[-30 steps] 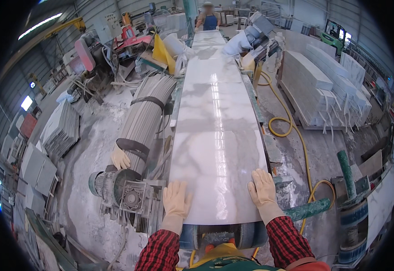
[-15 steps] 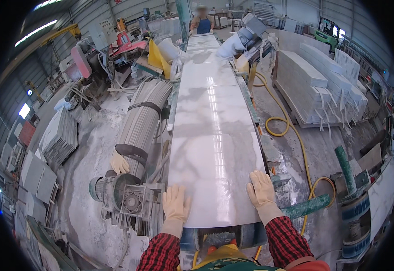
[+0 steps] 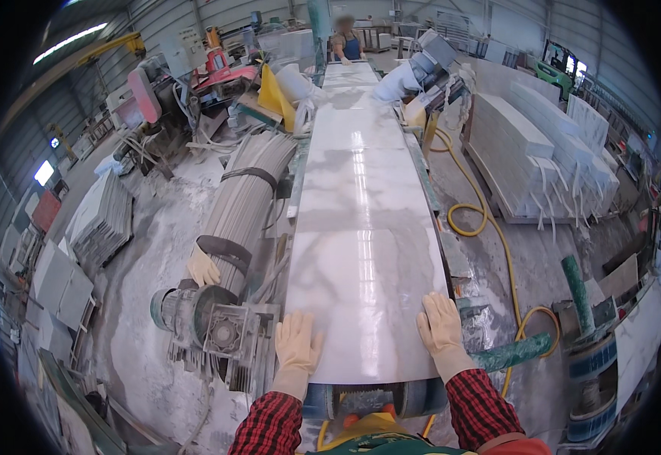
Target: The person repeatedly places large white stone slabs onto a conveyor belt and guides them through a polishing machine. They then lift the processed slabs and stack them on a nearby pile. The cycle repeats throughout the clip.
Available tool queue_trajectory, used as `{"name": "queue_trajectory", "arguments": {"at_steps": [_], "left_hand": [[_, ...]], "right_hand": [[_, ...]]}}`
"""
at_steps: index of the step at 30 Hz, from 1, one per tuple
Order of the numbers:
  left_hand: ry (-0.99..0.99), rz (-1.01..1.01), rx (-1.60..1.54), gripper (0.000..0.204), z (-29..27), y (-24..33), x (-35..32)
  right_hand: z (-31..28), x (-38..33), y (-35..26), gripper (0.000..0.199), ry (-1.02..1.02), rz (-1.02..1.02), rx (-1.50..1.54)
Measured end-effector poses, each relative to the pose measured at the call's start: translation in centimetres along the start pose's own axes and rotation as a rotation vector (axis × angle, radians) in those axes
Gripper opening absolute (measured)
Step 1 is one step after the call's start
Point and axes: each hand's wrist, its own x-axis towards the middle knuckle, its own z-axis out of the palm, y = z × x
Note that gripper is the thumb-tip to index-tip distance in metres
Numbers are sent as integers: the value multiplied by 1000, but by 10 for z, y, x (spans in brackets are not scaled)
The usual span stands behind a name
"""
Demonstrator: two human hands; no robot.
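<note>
A polished white marble slab (image 3: 357, 303) with soft grey veining lies flat in front of me, the nearest in a row of slabs along a conveyor. On its left edge rests my left hand (image 3: 298, 343), in a cream rubber glove with the fingers stretched forward. My right hand (image 3: 442, 326), gloved alike, lies along the right edge with its fingers extended. Both hands touch the slab, and neither is closed round anything. Beneath the slab's near end a blue roller (image 3: 431, 398) shows.
Left of the conveyor stand a motor (image 3: 186, 311) and a strapped bundle of strips (image 3: 244, 193) with a spare glove (image 3: 204, 267) on it. Green posts (image 3: 512, 351) and a yellow hose (image 3: 503, 243) lie right. A co-worker (image 3: 348, 47) stands at the far end.
The whole view has shifted slightly down and right. My hands keep their places on the slab's edges. At the far end, the co-worker appears shifted, with a hand near the row's end.
</note>
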Motion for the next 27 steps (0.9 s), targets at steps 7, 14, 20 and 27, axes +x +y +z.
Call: {"name": "queue_trajectory", "arguments": {"at_steps": [7,14,20,27], "left_hand": [[-22,-7,-28,62,-5,5,-1],[134,62,18,55,-5,6,-5],[134,57,21,57,0,3,-11],[126,46,6,58,1,3,-16]], "right_hand": [[-2,-5,0,33,54,-34,-31],[-3,-8,-2,34,21,-21,-16],[-3,-13,-1,33,15,-14,-17],[-3,-19,-1,35,3,-15,-26]]}}
